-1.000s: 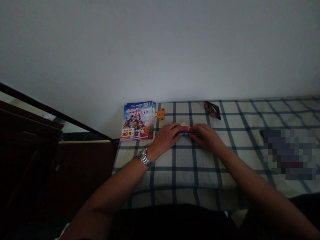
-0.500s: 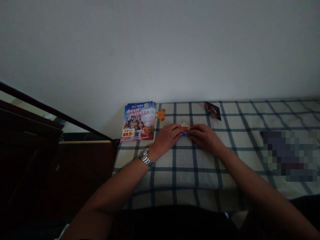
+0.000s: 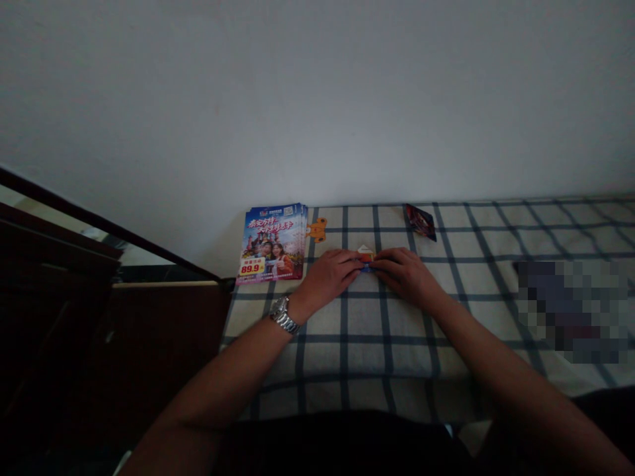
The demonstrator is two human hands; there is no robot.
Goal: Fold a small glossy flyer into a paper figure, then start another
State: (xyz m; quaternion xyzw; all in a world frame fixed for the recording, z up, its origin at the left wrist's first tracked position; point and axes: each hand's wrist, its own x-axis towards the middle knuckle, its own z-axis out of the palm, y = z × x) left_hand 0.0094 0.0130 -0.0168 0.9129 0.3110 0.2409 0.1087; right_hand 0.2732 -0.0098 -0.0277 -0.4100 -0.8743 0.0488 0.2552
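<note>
A small folded piece of printed paper (image 3: 366, 258), with a pale pointed top and red and blue below, lies on the checked cloth. My left hand (image 3: 330, 274) pinches its left side; a metal watch (image 3: 284, 315) is on that wrist. From the other side, my right hand (image 3: 404, 274) has its fingers closed on the right edge of the paper. Both hands rest low on the cloth and cover much of the paper. To the left of my left hand lies a stack of printed flyers (image 3: 272, 244).
An orange bear-shaped cutout (image 3: 316, 229) lies beside the flyers. A dark folded paper piece (image 3: 420, 222) sits near the wall (image 3: 347, 99). At the right is a blurred-out flat item (image 3: 570, 311). The checked cloth (image 3: 322, 357) ends at the left by dark furniture (image 3: 163, 344).
The view has shifted slightly. Both hands keep their hold on the small folded paper, with only slight finger movement along it.
</note>
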